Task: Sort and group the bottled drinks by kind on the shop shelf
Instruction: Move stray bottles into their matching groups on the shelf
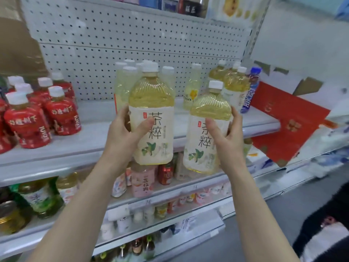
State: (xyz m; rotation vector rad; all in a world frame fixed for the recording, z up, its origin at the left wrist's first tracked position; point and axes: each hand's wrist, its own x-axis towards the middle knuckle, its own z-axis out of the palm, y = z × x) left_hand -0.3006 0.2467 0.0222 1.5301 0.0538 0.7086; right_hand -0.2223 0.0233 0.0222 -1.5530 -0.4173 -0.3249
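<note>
Pale yellow tea fills two matching white-capped bottles held up just in front of the shelf [94, 135]: the left grip [125, 129] curls round the label of the left tea bottle [153, 118], and the right grip [226, 133] clasps the right tea bottle [204, 140], which sits lower and tilts slightly. Behind the left grip stands a cluster of pale bottles [124, 82], well to its left the red-labelled bottles [37, 114], and behind the right grip more yellow tea bottles [234, 84] beside a blue bottle [250, 91]

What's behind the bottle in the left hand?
A cluster of pale white-capped bottles on the shelf; the held bottle and left hand cover their labels and count.
</note>
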